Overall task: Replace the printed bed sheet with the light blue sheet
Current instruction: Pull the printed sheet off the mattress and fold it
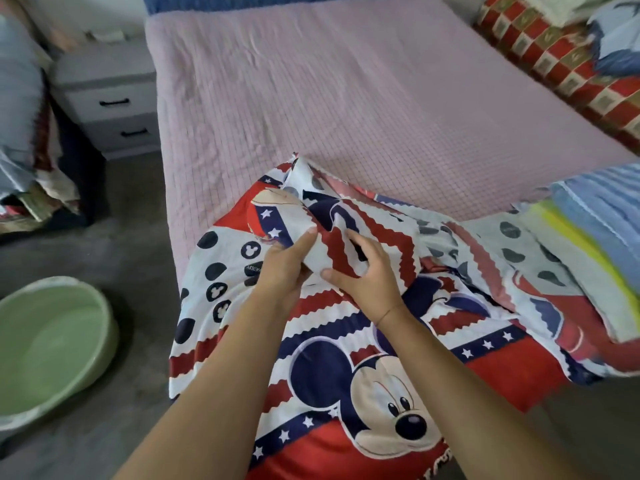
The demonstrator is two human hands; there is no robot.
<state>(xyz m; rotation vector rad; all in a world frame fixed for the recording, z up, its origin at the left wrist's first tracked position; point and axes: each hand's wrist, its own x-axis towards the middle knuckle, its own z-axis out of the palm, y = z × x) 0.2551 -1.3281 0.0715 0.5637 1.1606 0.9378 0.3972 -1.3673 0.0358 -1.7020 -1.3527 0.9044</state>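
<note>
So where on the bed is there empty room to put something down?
The pink mattress cover is bare down to the bunched printed sheet, between the nightstand and the red checked blanket. The foot is crowded: the left hand and right hand grip the printed sheet there, with the folded light blue cloth beside it.

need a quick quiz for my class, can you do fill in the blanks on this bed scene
The left hand and right hand both grip the printed sheet, whose big cartoon figure is a ____.
The uncovered quilted pad on the bed is ____.
The round basin on the floor is ____.
The nightstand shows ____ dark drawer handles.
Missing words: mouse; pink; green; two.
</note>
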